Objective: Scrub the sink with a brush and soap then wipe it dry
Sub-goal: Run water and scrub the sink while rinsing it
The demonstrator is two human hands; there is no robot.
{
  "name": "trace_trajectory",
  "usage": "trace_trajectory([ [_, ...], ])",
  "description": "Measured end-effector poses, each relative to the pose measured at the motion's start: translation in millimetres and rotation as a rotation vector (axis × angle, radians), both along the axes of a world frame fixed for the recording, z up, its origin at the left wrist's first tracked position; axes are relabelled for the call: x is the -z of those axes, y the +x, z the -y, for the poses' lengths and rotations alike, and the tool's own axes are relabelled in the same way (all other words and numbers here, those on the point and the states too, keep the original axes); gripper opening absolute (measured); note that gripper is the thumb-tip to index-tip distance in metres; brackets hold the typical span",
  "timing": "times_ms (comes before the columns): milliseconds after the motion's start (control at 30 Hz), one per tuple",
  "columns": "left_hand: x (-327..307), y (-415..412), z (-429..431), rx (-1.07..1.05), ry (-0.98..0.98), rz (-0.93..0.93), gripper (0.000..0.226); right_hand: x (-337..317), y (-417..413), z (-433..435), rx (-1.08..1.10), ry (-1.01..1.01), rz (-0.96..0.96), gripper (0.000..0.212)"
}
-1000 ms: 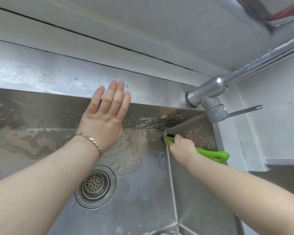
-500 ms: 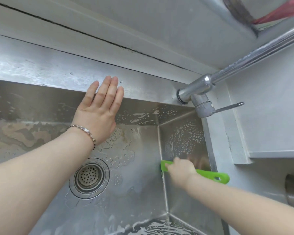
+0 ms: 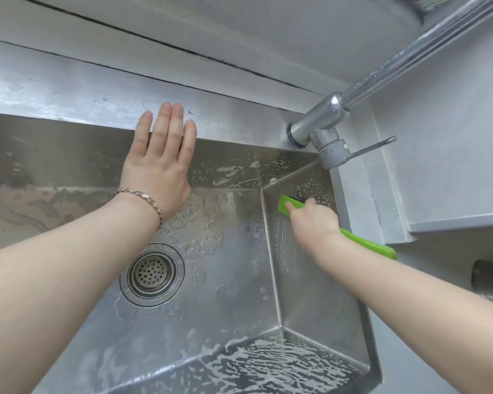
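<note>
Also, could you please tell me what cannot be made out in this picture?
Head view: the bristles of the brush, mostly hidden by its green back and the right hand.
Head view: the spout end of the faucet, cut off by the top right edge.
Head view: the grey object at the right edge, cut off, unidentifiable.
Head view: whether the left hand touches the sink; its own back hides the palm.

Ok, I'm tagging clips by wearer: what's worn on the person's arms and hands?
Both forearms are bare: no sleeves, no gloves. A thin metal chain bracelet circles the wrist of the left hand; the right hand shows no jewellery.
</note>
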State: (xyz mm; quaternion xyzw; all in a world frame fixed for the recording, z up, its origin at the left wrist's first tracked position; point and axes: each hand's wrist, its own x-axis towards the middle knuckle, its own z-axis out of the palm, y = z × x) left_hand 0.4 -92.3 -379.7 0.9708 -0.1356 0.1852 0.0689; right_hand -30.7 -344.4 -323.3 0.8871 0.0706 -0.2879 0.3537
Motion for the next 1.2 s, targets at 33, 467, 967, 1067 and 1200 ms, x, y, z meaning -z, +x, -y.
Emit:
trace_trajectory([
  [33, 0, 0, 1, -0.010, 0.012, -0.023, 0.077, -1, -17, 3, -0.060, 0.029, 0.037, 0.051],
  [467, -24, -9, 8, -0.073, 0.281, -0.321, 0.082, -50, -91, 3, -0.079, 0.002, -0.225, 0.065],
  [967, -29, -11, 8, -0.047, 0.182, -0.339, 0.092, -78, -14, 4, 0.087, -0.010, 0.020, 0.054],
  [1067, -33, -12, 8, -0.061, 0.229, -0.385, 0.088, -83, -56, 0, 0.068, -0.015, -0.106, 0.057],
  [1200, -46, -16, 13, -0.095, 0.267, -0.430, 0.084, -83, -74, 0, 0.045, -0.034, -0.266, 0.056],
])
